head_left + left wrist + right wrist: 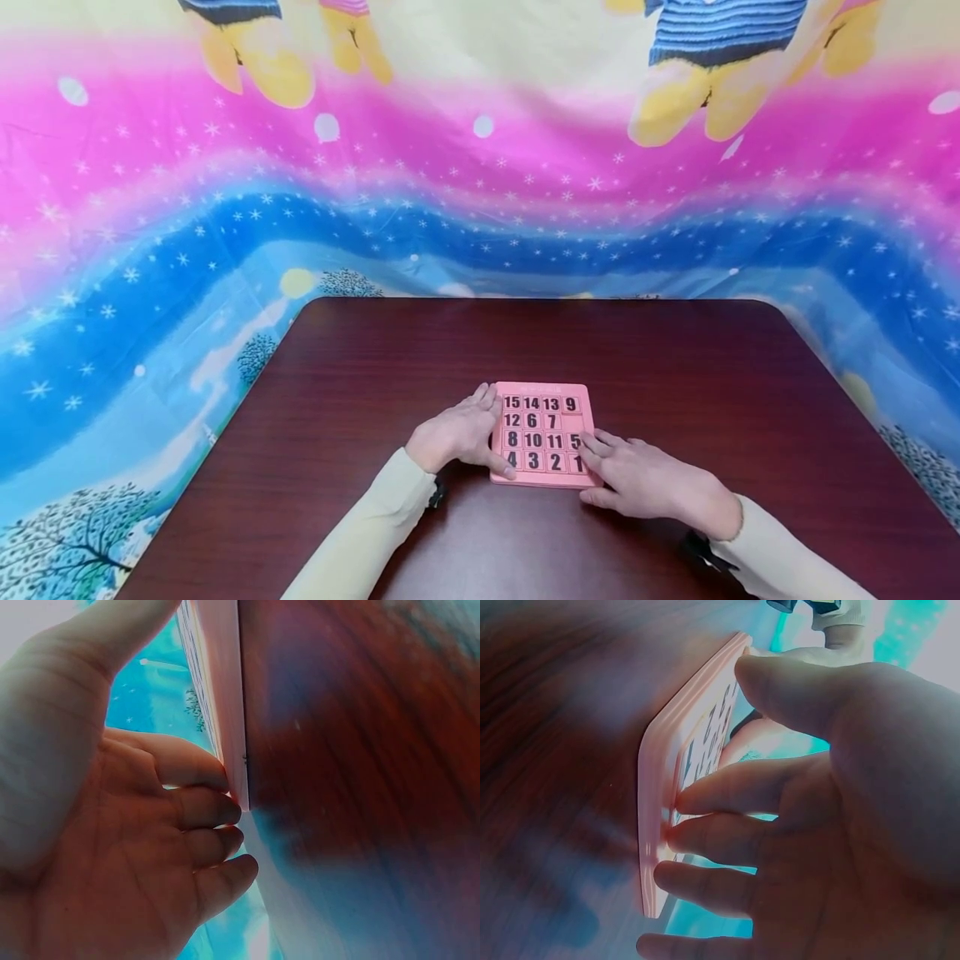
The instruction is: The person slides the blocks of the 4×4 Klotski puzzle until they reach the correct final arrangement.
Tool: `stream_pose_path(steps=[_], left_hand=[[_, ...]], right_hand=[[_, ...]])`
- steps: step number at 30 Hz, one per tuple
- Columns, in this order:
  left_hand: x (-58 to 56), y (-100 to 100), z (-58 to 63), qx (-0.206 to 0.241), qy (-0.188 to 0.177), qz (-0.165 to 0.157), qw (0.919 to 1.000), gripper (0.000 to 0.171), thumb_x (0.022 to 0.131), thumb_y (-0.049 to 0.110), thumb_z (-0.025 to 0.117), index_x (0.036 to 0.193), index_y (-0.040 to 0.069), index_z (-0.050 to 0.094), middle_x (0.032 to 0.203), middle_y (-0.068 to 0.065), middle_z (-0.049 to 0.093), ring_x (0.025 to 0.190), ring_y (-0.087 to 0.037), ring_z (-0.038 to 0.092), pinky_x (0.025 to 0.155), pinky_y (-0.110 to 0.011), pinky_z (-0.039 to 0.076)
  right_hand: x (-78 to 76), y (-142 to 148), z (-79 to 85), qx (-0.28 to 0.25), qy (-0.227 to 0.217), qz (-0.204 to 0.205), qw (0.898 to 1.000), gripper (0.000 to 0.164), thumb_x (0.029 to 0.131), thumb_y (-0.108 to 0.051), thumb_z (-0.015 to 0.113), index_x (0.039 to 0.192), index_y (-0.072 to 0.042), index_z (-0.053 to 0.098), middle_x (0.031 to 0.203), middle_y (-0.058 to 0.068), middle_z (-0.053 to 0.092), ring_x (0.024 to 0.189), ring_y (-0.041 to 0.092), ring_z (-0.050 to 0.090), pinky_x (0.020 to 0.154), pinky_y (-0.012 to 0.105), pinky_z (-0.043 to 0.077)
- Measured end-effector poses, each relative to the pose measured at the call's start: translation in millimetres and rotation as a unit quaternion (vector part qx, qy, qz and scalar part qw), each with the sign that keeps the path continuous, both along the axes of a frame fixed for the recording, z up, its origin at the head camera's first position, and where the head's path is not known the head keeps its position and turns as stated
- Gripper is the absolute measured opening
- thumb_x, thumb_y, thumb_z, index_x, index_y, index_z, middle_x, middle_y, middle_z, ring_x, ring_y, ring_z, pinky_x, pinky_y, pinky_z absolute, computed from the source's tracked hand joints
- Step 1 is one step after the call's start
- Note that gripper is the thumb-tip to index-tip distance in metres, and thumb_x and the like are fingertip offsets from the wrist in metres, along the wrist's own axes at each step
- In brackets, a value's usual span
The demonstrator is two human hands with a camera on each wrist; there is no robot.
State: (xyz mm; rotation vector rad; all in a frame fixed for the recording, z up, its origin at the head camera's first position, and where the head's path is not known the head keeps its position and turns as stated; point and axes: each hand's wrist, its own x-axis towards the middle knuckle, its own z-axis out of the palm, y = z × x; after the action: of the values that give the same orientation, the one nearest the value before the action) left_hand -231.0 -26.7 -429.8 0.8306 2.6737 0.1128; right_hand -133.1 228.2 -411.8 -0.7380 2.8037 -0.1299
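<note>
A pink number slide puzzle (543, 475) lies flat on the table, its tiles marked with black numbers. The top row reads 15, 14, 13, 9, and a gap lies below the 9 at the right side. My left hand (461, 432) rests along the puzzle's left side, thumb over the lower left corner by the 4; in the left wrist view its fingertips touch the edge of the puzzle (229, 712). At the right side, my right hand (648, 479) has its fingertips on the edge by the 5 and 1, fingers extended in the right wrist view over the puzzle (656, 772).
The dark reddish-brown table (375, 358) extends around the puzzle on all sides. Behind and beside it hangs a colourful printed cloth (480, 167) with snowflakes, trees and cartoon figures. Dark bands show at both wrists.
</note>
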Motion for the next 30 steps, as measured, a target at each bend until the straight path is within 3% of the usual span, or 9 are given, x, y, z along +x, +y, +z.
stream_pose_path(steps=[11,22,25,30], left_hand=[[-1.0,-1,1.4,0.009,0.008,-0.009,0.9999,0.122,0.067,0.069,0.077,0.155,0.002,0.024,0.165,-0.017,0.012,0.154,-0.027,0.009,0.126,-0.035,0.019],[1.0,0,0.4,0.002,0.002,0.002,1.0,0.124,0.067,0.069,0.077,0.156,0.004,0.02,0.166,-0.011,0.011,0.155,-0.024,0.009,0.126,-0.034,0.019],[1.7,0,-0.7,0.001,0.004,0.004,1.0,0.124,0.067,0.068,0.077,0.156,0.004,0.02,0.166,-0.012,0.012,0.154,-0.024,0.009,0.126,-0.034,0.02],[2.8,0,-0.8,-0.002,0.006,0.005,1.0,0.123,0.067,0.069,0.077,0.157,0.006,0.02,0.166,-0.011,0.012,0.154,-0.024,0.01,0.126,-0.034,0.02]], right_hand=[[-8.9,2,-2.3,0.001,0.032,0.007,0.999,0.067,0.092,-0.047,0.063,0.138,0.001,0.054,0.146,0.021,0.049,0.138,0.04,0.044,0.103,0.06,0.046],[-26.7,-1,-7.5,0.019,-0.004,-0.04,0.999,0.07,0.091,-0.044,0.065,0.144,-0.002,0.047,0.154,0.017,0.041,0.144,0.037,0.035,0.109,0.059,0.041],[-24.6,-2,-6.1,0.021,-0.007,-0.044,0.999,0.07,0.091,-0.045,0.065,0.144,-0.003,0.047,0.154,0.017,0.041,0.145,0.037,0.035,0.11,0.059,0.041],[-8.2,-3,0.6,0.015,0.021,-0.01,1.0,0.067,0.09,-0.047,0.065,0.137,-0.001,0.055,0.147,0.019,0.05,0.137,0.038,0.046,0.105,0.06,0.045]])
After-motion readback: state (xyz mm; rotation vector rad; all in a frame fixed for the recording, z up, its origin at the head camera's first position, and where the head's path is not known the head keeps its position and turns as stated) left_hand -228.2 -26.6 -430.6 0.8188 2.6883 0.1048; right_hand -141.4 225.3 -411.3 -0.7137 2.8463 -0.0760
